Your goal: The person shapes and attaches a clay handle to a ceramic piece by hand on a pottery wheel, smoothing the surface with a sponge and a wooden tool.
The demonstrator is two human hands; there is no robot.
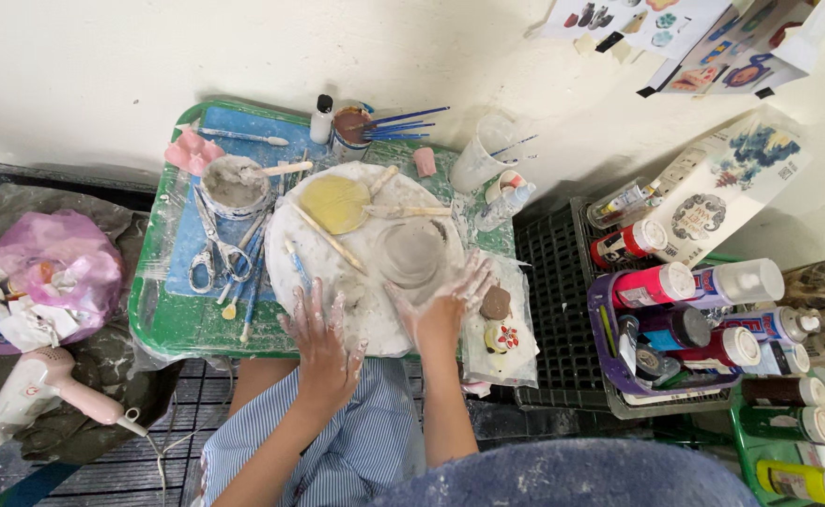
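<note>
Although both hands rest on the round white board at the frame's centre, the right hand is nearer the clear plastic cup, fingers spread and touching its lower right side; the left hand lies flat and released, lower left of it; the cup looks squat, clay-smeared, standing upright.

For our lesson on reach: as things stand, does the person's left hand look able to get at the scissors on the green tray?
Probably yes. The left hand lies flat on the white round board, and the scissors lie uncovered just beyond its edge on that side, with only loose brushes between.
</note>
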